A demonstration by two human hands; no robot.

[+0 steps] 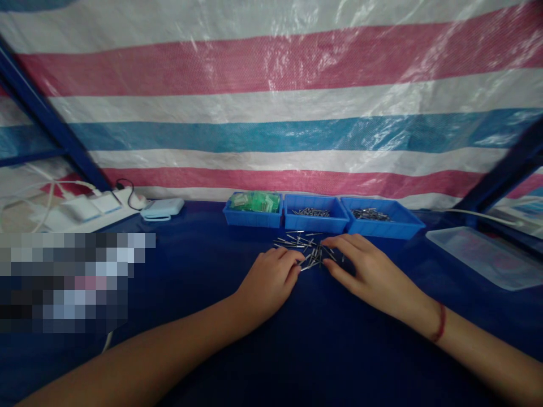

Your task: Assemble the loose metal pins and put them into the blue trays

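A loose pile of thin metal rods [314, 257] lies on the dark blue tabletop, pointing in many directions. At the pile's left side is my left hand [271, 277], its fingers curled and thumb drawn in, with a slim metal rod [306, 267] at the fingertips. My right hand [367, 268] reaches in from the right. Its thumb and forefinger are apart around the pile's right edge, and nothing shows gripped between them. More rods [292, 243] are scattered just behind the pile.
Three blue bins stand behind: one with green packets [257, 202], a middle bin [316, 226] and a right bin [382, 229] with metal rods. A translucent lid [487, 257] lies right. Left are a power strip [102, 217] with cables and a pale blue device [163, 209].
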